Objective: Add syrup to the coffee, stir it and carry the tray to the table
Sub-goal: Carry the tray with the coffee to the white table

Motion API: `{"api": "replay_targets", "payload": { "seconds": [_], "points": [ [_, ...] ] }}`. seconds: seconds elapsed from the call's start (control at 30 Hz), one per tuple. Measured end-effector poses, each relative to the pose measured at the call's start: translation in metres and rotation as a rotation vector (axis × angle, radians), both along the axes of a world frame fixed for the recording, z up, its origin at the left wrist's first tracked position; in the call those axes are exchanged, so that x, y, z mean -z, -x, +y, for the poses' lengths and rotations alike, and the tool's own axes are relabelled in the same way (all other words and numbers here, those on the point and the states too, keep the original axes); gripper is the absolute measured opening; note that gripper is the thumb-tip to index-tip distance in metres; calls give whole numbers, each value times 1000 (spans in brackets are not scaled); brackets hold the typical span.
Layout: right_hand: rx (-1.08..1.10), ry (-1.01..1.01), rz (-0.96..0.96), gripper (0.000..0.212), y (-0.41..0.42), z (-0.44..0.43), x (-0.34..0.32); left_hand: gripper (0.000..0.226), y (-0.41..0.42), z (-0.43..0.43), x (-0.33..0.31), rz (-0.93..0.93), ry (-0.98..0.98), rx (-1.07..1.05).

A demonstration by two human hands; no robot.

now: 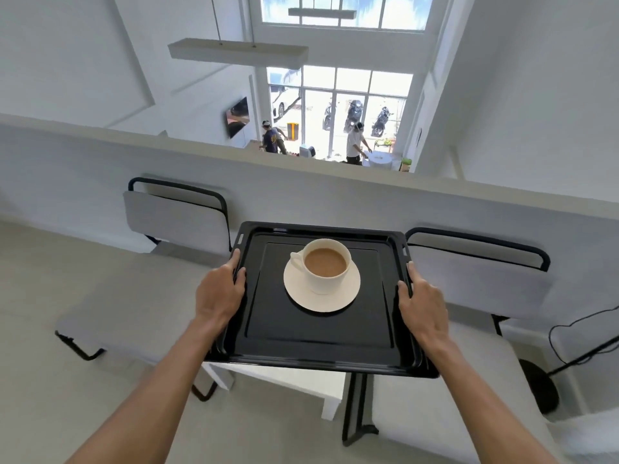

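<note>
Hands (219,293) clamp tray (318,343) edges, (cup (326,266) aboard) — level

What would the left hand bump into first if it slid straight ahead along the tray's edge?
Probably nothing on the black rectangular tray: left hand points past its slot handle toward the grey-cushioned chair beyond, though depth is unclear.

White table (284,380) mostly hidden under the black tray (318,343); fingertips beneath its rim.

Café-like mezzanine: padded chairs (177,216) stood by a half wall (100,169) overlooking a glazed shopfront (338,105) with parked motorbikes (355,115).
</note>
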State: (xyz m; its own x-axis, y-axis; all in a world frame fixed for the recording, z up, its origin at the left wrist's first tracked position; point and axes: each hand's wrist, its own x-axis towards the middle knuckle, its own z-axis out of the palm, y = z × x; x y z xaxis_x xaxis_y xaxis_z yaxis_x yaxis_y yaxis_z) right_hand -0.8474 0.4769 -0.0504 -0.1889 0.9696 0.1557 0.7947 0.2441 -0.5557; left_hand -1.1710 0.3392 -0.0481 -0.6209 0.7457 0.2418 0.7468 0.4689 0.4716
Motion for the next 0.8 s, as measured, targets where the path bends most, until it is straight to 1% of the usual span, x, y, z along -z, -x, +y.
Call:
{"api": "replay_targets", "payload": {
  "seconds": [0.3,0.5,0.67,0.8],
  "points": [
    [43,38,43,51,75,42,32,46,79,56,41,12,40,18],
    [76,57,48,51,117,76,78,47,125,98,81,-3,88,44],
    [109,26,46,51,153,108,117,46,160,136,118,-28,86,63],
    [118,58,36,52,178,131,147,46,187,164,148,-54,111,63]
  ]
}}
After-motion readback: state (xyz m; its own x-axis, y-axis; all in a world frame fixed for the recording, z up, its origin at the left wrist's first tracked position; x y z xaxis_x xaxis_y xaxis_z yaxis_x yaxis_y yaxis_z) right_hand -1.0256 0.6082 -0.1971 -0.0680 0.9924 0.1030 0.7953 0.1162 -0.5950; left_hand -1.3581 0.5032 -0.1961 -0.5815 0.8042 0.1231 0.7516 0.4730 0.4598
